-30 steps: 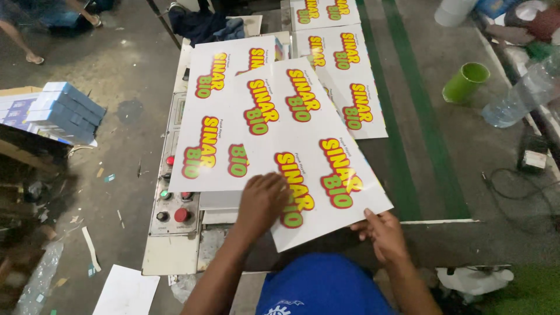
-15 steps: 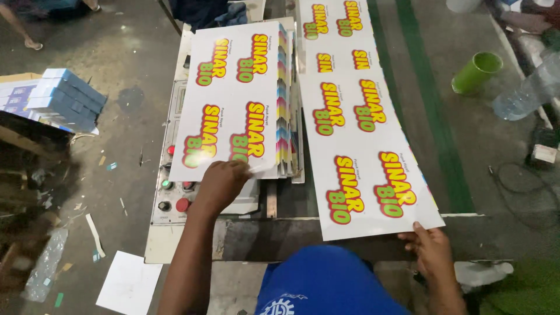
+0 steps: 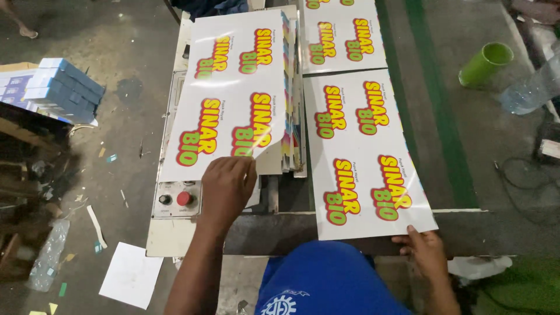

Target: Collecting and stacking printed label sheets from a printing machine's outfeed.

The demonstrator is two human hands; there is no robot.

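My left hand (image 3: 226, 186) rests on the near edge of a stack of white printed sheets (image 3: 233, 93) with red, yellow and green lettering, curling up the corner of the top sheet. My right hand (image 3: 424, 249) pinches the near right corner of a single printed sheet (image 3: 364, 151) lying flat on the dark green belt (image 3: 449, 146) to the right of the stack. A second printed sheet (image 3: 341, 35) lies further along the belt.
A control panel (image 3: 175, 201) with a red button and black knobs sits beside my left hand. A green cup (image 3: 484, 63) and a clear plastic bottle (image 3: 534, 87) lie at the right. Blue boxes (image 3: 55, 87) are stacked on the left; paper scraps litter the floor.
My right hand has carried one sheet off the stack rightward and laid it flat on the belt. My left hand moved back onto the stack and lifted the top sheet's corner.
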